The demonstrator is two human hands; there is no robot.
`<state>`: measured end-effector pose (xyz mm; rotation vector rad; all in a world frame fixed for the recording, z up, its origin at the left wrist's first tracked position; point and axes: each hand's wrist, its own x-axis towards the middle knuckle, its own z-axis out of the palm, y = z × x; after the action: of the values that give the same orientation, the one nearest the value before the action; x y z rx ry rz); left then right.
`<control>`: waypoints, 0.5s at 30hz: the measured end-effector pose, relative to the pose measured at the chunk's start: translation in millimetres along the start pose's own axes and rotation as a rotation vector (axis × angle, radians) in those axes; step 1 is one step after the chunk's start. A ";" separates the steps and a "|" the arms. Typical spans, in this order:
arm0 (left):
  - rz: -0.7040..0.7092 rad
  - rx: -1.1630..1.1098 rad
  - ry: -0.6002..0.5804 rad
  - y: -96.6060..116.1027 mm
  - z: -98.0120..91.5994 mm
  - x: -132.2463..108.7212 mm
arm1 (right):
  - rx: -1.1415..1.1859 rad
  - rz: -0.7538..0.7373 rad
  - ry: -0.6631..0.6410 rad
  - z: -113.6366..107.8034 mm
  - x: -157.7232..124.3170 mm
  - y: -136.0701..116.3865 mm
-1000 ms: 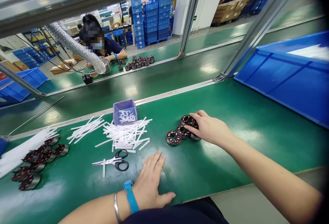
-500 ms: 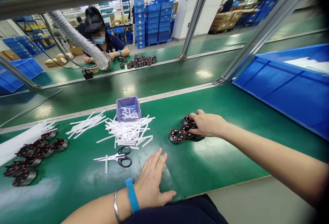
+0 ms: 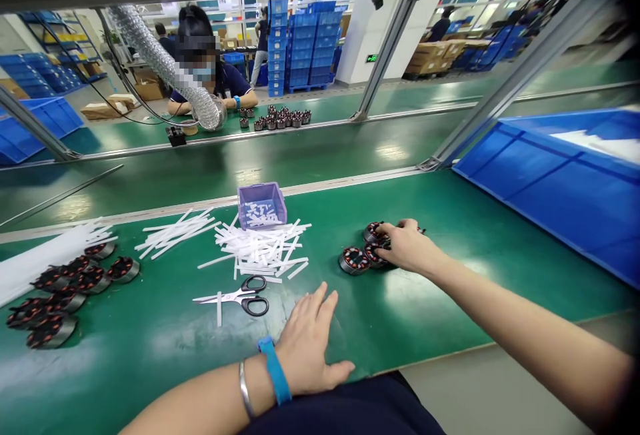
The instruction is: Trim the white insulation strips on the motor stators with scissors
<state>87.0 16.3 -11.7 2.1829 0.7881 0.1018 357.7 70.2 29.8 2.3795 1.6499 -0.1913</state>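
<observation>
My right hand (image 3: 413, 247) reaches over a small cluster of wound motor stators at the right of centre, its fingers curled down around one that it mostly hides. A stator (image 3: 355, 260) with copper-red windings stands uncovered at the cluster's left, and another (image 3: 373, 232) sits behind, by my fingertips. My left hand (image 3: 307, 342) lies flat near the table's front edge, fingers spread, holding nothing. Black-handled scissors (image 3: 240, 296) lie to its left, with one white strip (image 3: 219, 309) across the blades. Beyond them is a pile of white strips (image 3: 263, 248).
A purple bin (image 3: 261, 207) holding short white pieces stands behind the pile. More stators (image 3: 90, 280) and long white sheets (image 3: 45, 258) lie at the left. A large blue crate (image 3: 555, 188) borders the right. Across the frame, a co-worker (image 3: 235, 85) sits by other stators.
The camera view has shifted slightly, so the table's things appear a little further right. My right hand stays at the stator cluster with a small shift; my left hand stays flat.
</observation>
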 end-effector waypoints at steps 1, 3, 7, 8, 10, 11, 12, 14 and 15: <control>0.001 -0.003 -0.001 -0.2 -0.1 -0.4 | 0.014 0.025 0.011 2.2 -0.7 0.4; -0.003 -0.005 -0.005 -0.7 -0.5 -1.0 | 0.037 0.056 0.015 5.1 0.1 1.3; 0.002 -0.009 -0.010 -1.2 -1.5 -1.4 | 0.059 0.045 -0.030 3.8 10.8 3.9; 0.007 -0.012 -0.006 -1.2 -1.9 -1.4 | 0.060 0.038 -0.045 2.4 14.4 4.8; 0.016 -0.020 -0.005 -1.0 -2.4 -1.8 | 0.062 0.023 -0.074 -0.3 20.9 7.9; 0.018 -0.024 -0.008 -1.1 -2.4 -2.1 | 0.065 0.010 -0.089 -1.3 23.4 10.2; 0.016 -0.028 -0.011 -1.7 -2.1 -2.4 | 0.070 -0.008 -0.102 -1.9 25.4 13.3; 0.011 -0.039 -0.009 -5.0 -0.3 -2.5 | 0.093 -0.052 -0.115 -1.6 28.6 21.5; 0.012 -0.049 0.002 -8.2 1.3 -1.9 | 0.112 -0.072 -0.113 -1.2 30.5 26.4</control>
<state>81.8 18.4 -18.1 2.1418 0.7661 0.1282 393.2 89.2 26.7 2.3420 1.7146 -0.4339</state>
